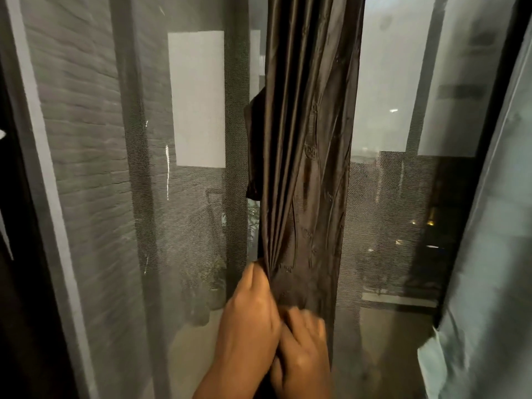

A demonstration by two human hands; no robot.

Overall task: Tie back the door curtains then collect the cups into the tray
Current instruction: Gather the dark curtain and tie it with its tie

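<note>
Dark curtain (305,156) hangs bunched, long axis vertical, mid-frame against the mesh door (184,214); left hand (250,321) and right hand (302,352) both grip its lower folds; no readable writing

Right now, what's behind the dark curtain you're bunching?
Behind the dark curtain gathered by the left hand and right hand is a mesh screen; potted plants show beside it. Whatever lies directly behind the folds is covered.

Dark brown embroidered curtain (305,145), grey mesh screen (121,168)
</note>
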